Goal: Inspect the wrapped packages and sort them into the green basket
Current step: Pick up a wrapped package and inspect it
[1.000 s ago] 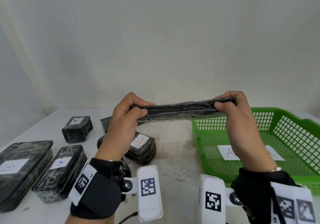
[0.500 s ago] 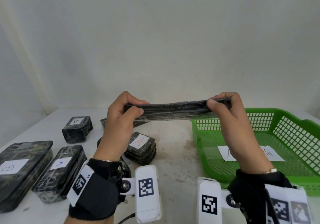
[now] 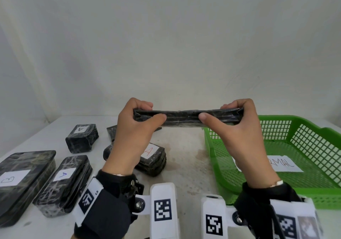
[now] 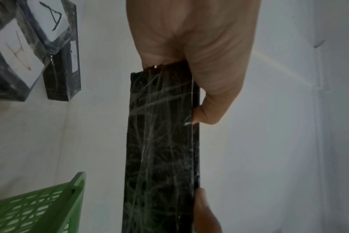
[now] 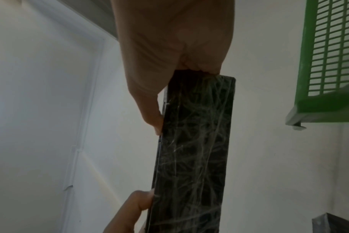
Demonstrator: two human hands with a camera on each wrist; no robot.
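Both hands hold one flat black wrapped package point(image 3: 186, 118) level and edge-on in the air above the desk point(image 3: 186, 157), at about 12 o'clock from the wrists. The left hand point(image 3: 132, 128) pinches its left end, thumb on the near edge and fingers point(image 3: 142, 104) curled over the top; the right hand point(image 3: 243, 128) grips the right end the same way. The green basket point(image 3: 302, 198) sits at 3 o'clock, holding only a paper sheet point(image 3: 284, 165) (lettering partly hidden by the right hand). Five more wrapped packages lie at 8 to 10 o'clock, some labelled A point(image 3: 63, 174) and one that looks like B point(image 3: 13, 179), though the handwriting is hard to read.

Judged risks: the film looks slick, so an edge pinch could slip if one hand lets go. Its label is not visible here, so dropping it in now could mean sorting it wrongly
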